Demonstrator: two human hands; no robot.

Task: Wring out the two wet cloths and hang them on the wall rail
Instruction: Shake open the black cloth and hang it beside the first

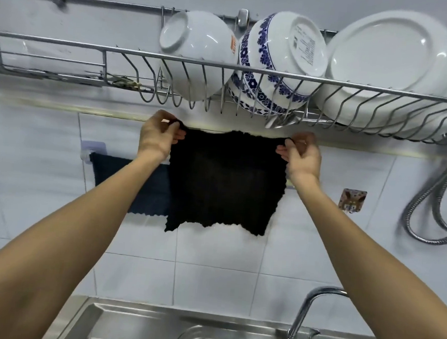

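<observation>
Dark blue cloth [146,190] hanging over the wall rail [87,156] (partly hidden), left hand [158,134] and right hand [302,155] pinching the top corners of a square black knitted cloth [226,183], spreading it before the tiled wall.

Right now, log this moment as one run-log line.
phase: hanging second cloth | left hand: pinching black cloth top corner | right hand: pinching other corner | blue cloth: already on wall rail
</observation>
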